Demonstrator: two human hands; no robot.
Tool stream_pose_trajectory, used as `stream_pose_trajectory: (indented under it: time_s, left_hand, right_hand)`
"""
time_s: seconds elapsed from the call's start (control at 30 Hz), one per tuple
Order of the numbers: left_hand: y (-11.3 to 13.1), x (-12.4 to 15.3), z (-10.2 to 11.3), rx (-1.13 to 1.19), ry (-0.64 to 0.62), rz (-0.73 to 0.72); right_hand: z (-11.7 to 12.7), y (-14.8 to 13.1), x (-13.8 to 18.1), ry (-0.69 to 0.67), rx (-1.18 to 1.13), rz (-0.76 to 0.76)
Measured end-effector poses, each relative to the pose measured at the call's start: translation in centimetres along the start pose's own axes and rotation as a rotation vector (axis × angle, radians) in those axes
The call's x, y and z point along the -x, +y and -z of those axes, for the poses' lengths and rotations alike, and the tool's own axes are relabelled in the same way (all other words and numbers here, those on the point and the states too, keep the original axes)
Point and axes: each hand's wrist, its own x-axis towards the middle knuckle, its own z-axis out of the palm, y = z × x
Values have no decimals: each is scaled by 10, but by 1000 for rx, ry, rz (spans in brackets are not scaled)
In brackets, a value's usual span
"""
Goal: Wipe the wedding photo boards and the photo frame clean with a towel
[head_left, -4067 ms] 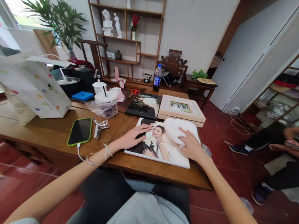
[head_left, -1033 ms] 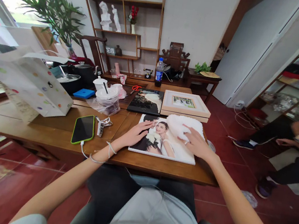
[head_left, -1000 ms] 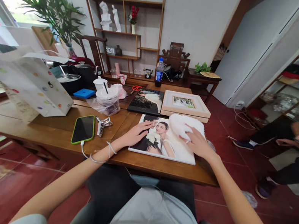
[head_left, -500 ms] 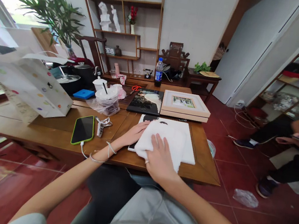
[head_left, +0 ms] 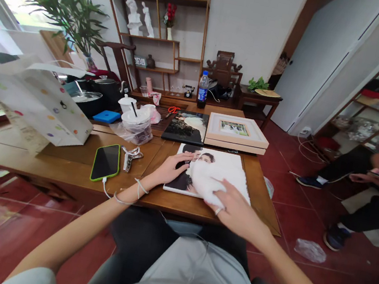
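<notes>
A white-edged photo panel with a picture of two people lies flat on the wooden table in front of me. My left hand rests on its left part, fingers stretched out and holding nothing. A fluffy white cloth, bunched up, covers the middle of the panel. My right hand grips the cloth's right side, its fingers partly sunk into the folds and blurred. Just behind the panel lies a dark photo panel, beside a stack of pale picture frames.
To the left are a phone on a cable, a silver hair clip, a bagged drink cup, a blue box and a paper bag. A bottle stands behind. Another person sits at the right.
My right hand has moved right with the cloth, which is now more bunched. More of the pictured couple shows. My left hand stays on the panel's left side.
</notes>
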Motion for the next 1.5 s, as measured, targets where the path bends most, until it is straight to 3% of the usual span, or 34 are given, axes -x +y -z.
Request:
stream_pose_trajectory:
  time_s: [0.13,0.27,0.5,0.63,0.77,0.9,1.17,1.3,1.5]
  left_hand:
    - [-2,0,0,-27,2,-4]
    - [-2,0,-1,-44,13,1]
    - [0,0,0,-47,9,7]
    - [1,-1,1,-62,7,8]
    - [1,-1,1,-53,23,13]
    - [-1,0,-1,-24,29,2]
    - [-2,1,0,-30,15,-1]
    - [-2,1,-1,-29,7,-1]
    - [-4,1,0,-35,3,-4]
  right_hand:
    - [10,45,-15,-14,56,-137]
    - [17,71,-44,-15,30,-136]
    - [18,49,-120,-66,-199,-9]
    - [8,40,-142,-95,-258,21]
    - [8,48,-129,-85,-264,32]
    - [18,70,-95,-69,-237,22]
    - [25,112,-19,2,-35,-208]
    - [18,94,-14,-14,124,-199]
    - [-6,27,-34,4,207,11]
